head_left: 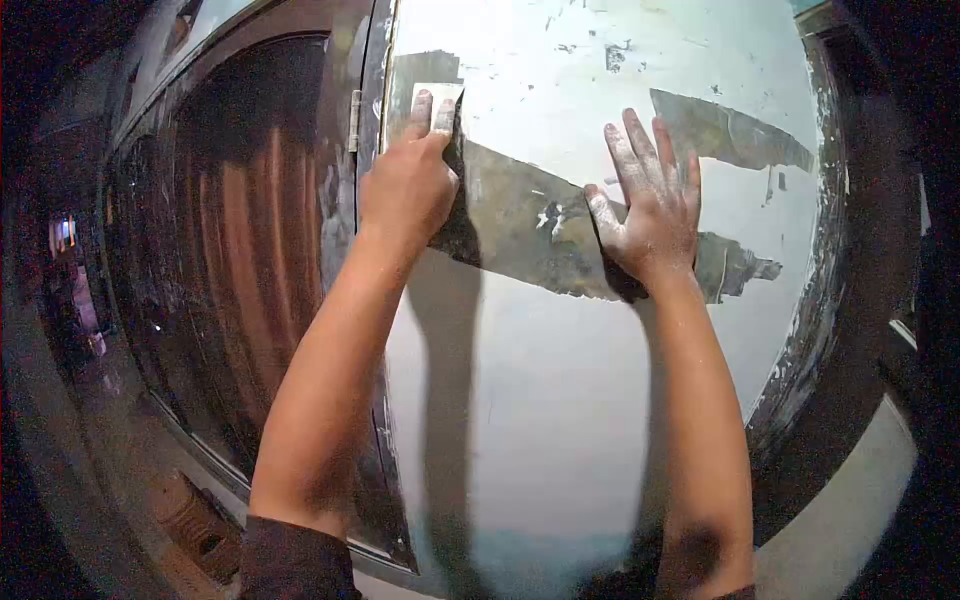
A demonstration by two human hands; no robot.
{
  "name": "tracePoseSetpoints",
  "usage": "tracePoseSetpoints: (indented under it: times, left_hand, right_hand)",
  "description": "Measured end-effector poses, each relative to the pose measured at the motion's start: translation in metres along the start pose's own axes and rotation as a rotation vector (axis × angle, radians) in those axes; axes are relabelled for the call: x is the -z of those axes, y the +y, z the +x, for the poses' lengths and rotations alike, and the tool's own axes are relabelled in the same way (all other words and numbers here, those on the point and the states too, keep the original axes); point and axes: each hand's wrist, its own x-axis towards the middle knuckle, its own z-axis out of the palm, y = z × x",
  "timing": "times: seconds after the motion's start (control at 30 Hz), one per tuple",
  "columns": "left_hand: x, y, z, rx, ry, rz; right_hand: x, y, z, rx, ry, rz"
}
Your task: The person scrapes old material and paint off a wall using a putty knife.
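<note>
Pressing flat against the upper left part of the white-painted panel (560,380), a small pale sheet (437,105) sticks out above the fingers of the left hand (405,190). Whether it is sandpaper or a thin scraper cannot be told. The left hand is closed on the pale sheet, its back toward the camera and one finger laid up along the sheet's left edge.

From under that hand a long dark patch (520,225), where the paint is off, slants down to the right across the panel. The right hand (655,205) lies open on the panel at the far end of this patch, palm flat and fingers spread upward. It is dusted white and holds nothing. The two hands are well apart.

A second dark patch (730,130) sits higher, to the right of the right hand, and small chips (615,55) dot the paint near the top. Both forearms throw shadows down the panel.

Just left of the panel are a metal hinge (354,120) and a brown wooden door (250,250). On the right, a dark frame (850,300) is smeared with white along its inner edge.
</note>
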Motion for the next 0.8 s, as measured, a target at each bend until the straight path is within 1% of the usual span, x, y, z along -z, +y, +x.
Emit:
tracePoseSetpoints:
  times: [0.03, 0.07, 0.1, 0.17, 0.23, 0.3, 0.33, 0.43, 0.47, 0.5, 0.57, 0.6, 0.73, 0.8]
  left_hand:
    - [0.000, 0.000, -0.002, -0.004, 0.013, 0.012]
    - [0.001, -0.002, 0.003, 0.024, -0.059, 0.005]
    - [0.001, -0.002, 0.011, 0.022, -0.052, 0.004]
    - [0.000, -0.002, 0.018, -0.029, 0.004, 0.024]
    - [0.000, -0.001, 0.014, -0.016, -0.010, 0.025]
    - [-0.001, -0.005, 0.008, -0.080, 0.085, -0.027]
    - [0.000, -0.004, 0.007, -0.064, 0.045, -0.003]
    - [-0.002, -0.003, 0.022, -0.071, 0.032, 0.041]
    - [-0.003, -0.004, 0.028, -0.076, 0.065, -0.016]
    - [-0.003, -0.004, 0.026, -0.075, 0.065, -0.017]
    - [-0.003, -0.003, 0.021, -0.126, 0.140, -0.031]
    - [-0.003, -0.003, 0.021, -0.125, 0.139, -0.031]
    - [0.006, 0.005, 0.031, -0.034, 0.036, -0.002]
    - [0.002, 0.001, 0.028, -0.065, 0.067, 0.010]
  right_hand:
    - [0.000, 0.000, 0.000, -0.005, -0.016, 0.004]
    - [0.000, 0.000, -0.001, -0.006, -0.016, 0.013]
    - [-0.001, 0.001, 0.000, -0.008, -0.011, 0.022]
    - [-0.002, 0.001, 0.000, -0.005, -0.011, 0.017]
    - [-0.002, 0.002, -0.001, -0.007, -0.011, 0.010]
    - [-0.001, 0.002, -0.001, 0.004, -0.003, 0.013]
    - [-0.003, 0.003, -0.001, 0.015, 0.006, 0.020]
    - [-0.002, 0.001, -0.001, 0.005, -0.009, 0.013]
    - [0.000, 0.001, 0.000, 0.014, -0.001, 0.026]
    - [0.000, 0.002, 0.000, 0.015, -0.002, 0.025]
    - [-0.002, 0.003, -0.001, 0.014, 0.007, 0.045]
    - [-0.002, 0.002, -0.001, 0.013, 0.004, 0.033]
    - [-0.002, 0.002, 0.000, 0.005, 0.007, 0.028]
    - [-0.002, 0.001, 0.000, 0.004, 0.002, 0.004]
